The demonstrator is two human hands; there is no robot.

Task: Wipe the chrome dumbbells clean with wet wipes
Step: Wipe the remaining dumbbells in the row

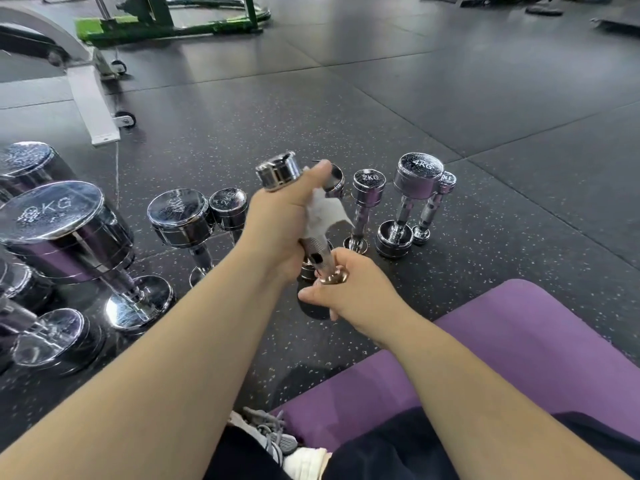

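Got a small chrome dumbbell (314, 250) tilted between both hands: left hand (284, 220) wrapped round the handle with a wet wipe (323, 211), right hand (353, 292) gripping the lower head. More dumbbells (369, 188) standing just past the hands.

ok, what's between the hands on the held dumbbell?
Head view: between left hand and right hand, only bare knurled handle of the dumbbell; the wet wipe sits higher, under the left hand.
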